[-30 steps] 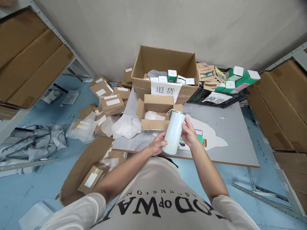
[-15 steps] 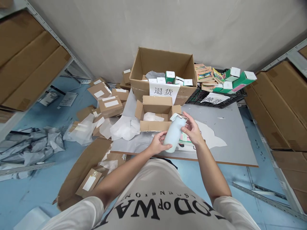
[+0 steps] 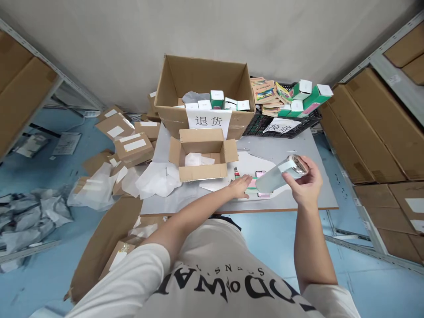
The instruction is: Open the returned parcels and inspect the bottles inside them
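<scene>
My single head-worn view faces forward and down over the shirt front; left hand, right hand and worktop lie near, with the wall farther off and shelving at both sides.

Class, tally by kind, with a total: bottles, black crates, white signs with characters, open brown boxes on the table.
Bottle: 1
Black crate: 1
White signs: 2 (left sign, right sign)
Open brown boxes: 2 (large box, small box)
Total: 6

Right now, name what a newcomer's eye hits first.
Likely the big open carton at the far side of the table, with white-topped boxes inside. Next, the pale blue bottle, held tilted in the right hand. Then the heap of cardboard parcels left of the table.
</scene>
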`<state>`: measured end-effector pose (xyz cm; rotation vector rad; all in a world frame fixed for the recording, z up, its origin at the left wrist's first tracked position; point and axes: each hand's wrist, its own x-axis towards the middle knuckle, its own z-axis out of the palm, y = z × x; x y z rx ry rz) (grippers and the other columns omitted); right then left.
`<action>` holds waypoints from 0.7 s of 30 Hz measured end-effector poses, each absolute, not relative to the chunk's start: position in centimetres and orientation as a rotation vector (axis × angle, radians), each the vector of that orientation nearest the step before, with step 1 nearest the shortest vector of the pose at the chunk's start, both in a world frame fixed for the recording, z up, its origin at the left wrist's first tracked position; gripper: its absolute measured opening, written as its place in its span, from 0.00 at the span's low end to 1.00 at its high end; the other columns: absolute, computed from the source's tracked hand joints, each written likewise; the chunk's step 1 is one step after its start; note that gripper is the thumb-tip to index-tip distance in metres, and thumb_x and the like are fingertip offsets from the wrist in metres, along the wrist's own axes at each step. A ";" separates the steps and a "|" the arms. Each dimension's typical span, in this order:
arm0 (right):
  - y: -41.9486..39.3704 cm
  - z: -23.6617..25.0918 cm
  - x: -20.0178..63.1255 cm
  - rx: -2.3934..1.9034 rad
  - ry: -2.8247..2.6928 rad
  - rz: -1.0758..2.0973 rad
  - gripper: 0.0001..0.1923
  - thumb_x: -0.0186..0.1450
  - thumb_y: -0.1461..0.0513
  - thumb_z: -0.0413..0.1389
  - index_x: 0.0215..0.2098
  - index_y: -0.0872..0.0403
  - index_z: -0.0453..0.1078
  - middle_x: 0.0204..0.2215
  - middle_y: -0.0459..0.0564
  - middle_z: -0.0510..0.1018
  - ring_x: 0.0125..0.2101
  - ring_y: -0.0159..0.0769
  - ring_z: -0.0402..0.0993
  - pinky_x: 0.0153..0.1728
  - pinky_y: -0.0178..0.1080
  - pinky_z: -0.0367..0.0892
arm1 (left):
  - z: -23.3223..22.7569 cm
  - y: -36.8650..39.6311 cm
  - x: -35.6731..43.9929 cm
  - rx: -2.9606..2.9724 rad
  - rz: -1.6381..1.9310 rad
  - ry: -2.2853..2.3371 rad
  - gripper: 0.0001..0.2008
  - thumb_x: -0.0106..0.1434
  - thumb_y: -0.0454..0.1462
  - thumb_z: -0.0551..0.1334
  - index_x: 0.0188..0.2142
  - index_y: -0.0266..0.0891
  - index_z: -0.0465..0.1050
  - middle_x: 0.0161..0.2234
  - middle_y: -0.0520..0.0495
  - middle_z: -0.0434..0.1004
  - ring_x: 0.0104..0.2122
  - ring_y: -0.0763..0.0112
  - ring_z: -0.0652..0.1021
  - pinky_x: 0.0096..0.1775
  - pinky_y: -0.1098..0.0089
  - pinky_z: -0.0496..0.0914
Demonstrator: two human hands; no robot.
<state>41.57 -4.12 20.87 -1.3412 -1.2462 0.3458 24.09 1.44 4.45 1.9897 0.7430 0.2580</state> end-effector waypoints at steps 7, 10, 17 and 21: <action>-7.5 19.4 43.3 -1.460 -1.173 0.268 0.35 0.45 0.62 0.69 0.51 0.52 0.68 0.47 0.55 0.74 0.48 0.45 0.72 0.52 0.53 0.66 | 0.3 2.7 29.7 2.220 -0.167 0.983 0.51 0.45 0.28 0.71 0.65 0.30 0.46 0.65 0.24 0.46 0.65 0.44 0.50 0.61 0.47 0.46; -8.5 18.7 44.2 -1.504 -1.140 0.236 0.35 0.44 0.62 0.68 0.51 0.52 0.68 0.47 0.55 0.73 0.48 0.47 0.72 0.52 0.54 0.66 | -0.6 2.8 30.0 2.245 -0.158 1.026 0.48 0.47 0.26 0.69 0.64 0.32 0.47 0.62 0.25 0.53 0.63 0.46 0.54 0.60 0.46 0.45; -9.6 16.9 45.8 -1.511 -1.122 0.083 0.37 0.42 0.60 0.69 0.50 0.54 0.68 0.47 0.56 0.72 0.48 0.50 0.71 0.52 0.55 0.64 | -0.5 2.1 29.6 2.229 -0.080 1.063 0.43 0.51 0.27 0.64 0.64 0.30 0.47 0.56 0.26 0.62 0.57 0.46 0.63 0.59 0.48 0.47; -9.3 17.1 46.7 -1.492 -1.106 -0.011 0.39 0.41 0.55 0.69 0.50 0.55 0.67 0.46 0.55 0.70 0.48 0.50 0.71 0.52 0.55 0.65 | 0.6 1.5 28.2 2.187 0.217 1.086 0.44 0.50 0.30 0.64 0.63 0.28 0.47 0.54 0.30 0.63 0.55 0.47 0.65 0.59 0.52 0.51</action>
